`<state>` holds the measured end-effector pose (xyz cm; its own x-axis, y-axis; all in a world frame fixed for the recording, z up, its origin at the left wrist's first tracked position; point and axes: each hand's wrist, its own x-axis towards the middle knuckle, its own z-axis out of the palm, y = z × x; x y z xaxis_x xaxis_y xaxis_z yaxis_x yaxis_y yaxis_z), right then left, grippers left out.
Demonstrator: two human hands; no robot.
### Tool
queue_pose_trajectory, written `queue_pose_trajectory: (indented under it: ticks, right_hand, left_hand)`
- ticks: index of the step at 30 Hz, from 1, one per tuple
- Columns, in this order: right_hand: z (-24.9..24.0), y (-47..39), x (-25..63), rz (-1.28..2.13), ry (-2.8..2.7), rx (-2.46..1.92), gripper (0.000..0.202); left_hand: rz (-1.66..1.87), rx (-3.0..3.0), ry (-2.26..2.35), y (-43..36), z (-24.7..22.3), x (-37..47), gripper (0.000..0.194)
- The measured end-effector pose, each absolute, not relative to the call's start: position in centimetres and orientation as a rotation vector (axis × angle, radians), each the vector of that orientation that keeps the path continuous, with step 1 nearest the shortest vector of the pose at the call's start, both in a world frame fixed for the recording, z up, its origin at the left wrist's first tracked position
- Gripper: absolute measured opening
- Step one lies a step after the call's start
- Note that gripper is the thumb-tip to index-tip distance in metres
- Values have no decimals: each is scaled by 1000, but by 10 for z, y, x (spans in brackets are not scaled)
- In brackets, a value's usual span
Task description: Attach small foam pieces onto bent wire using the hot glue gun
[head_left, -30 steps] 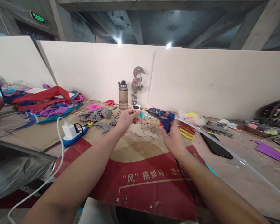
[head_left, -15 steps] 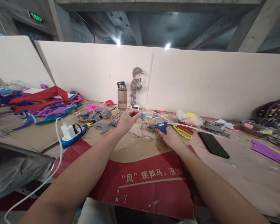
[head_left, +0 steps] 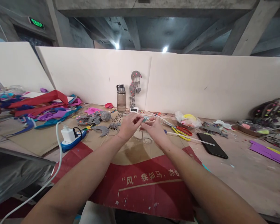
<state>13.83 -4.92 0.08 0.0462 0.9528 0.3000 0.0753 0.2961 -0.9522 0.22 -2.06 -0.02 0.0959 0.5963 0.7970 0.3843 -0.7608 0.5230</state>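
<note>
Strand (head_left: pixel 142 134), grey, hanging between our hands from the left hand's (head_left: pixel 130 125) pinched fingertips; glue gun (head_left: pixel 165 132) now laid down, freeing our right hand (head_left: pixel 155 129) to join, fingers nearly closed, grip unclear.

The bare left hand (head_left: pixel 128 126) pinches a small blue-green piece (head_left: pixel 145 119), too small to see well. The bare right hand (head_left: pixel 157 131) has its fingertips right beside it. Below them is a thin grey string (head_left: pixel 142 134). Under both arms, a red and brown cardboard sheet (head_left: pixel 142 197) hangs over the desk's front edge. A see-through brown bottle with a black lid (head_left: pixel 121 102) stands by the desk's back edge. Past the cardboard's right edge, a flat black phone (head_left: pixel 210 147) lies with a clear stick (head_left: pixel 193 138) across it.
</note>
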Motion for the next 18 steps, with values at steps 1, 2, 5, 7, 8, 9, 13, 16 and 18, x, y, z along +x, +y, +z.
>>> queue_pose_trajectory:
  ticks: [1, 2, 5, 7, 8, 9, 13, 16, 18]
  right_hand:
    - [1, -47, 134, 937, -1314, -1033, 48]
    - [0, -46, 131, 921, -1293, -1008, 46]
    - [-2, -48, 131, 692, -1311, -971, 33]
    - [-1, -52, 134, 551, -1378, -970, 19]
    - [-1, -54, 135, 508, -1401, -971, 14]
    - [0, -56, 136, 483, -1412, -973, 11]
    - [1, -58, 141, 444, -1416, -1017, 10]
    - [1, -58, 142, 415, -1419, -1055, 10]
    - [2, -59, 143, 390, -1422, -1078, 10]
  left_hand:
    - [1752, 2189, 1011, -19, -1, 2, 11]
    - [1763, 2167, 1028, -18, -2, 1, 12]
    - [1725, 1990, 1006, -16, -6, 4, 15]
    - [1667, 1857, 943, -17, -6, 7, 16]
    - [1646, 1801, 920, -19, -5, 9, 17]
    - [1632, 1754, 905, -20, -4, 10, 19]
    - [1606, 1663, 897, -26, 1, 14, 24]
    - [1566, 1673, 887, -27, 1, 14, 23]
    - [1554, 1679, 874, -28, 0, 14, 23]
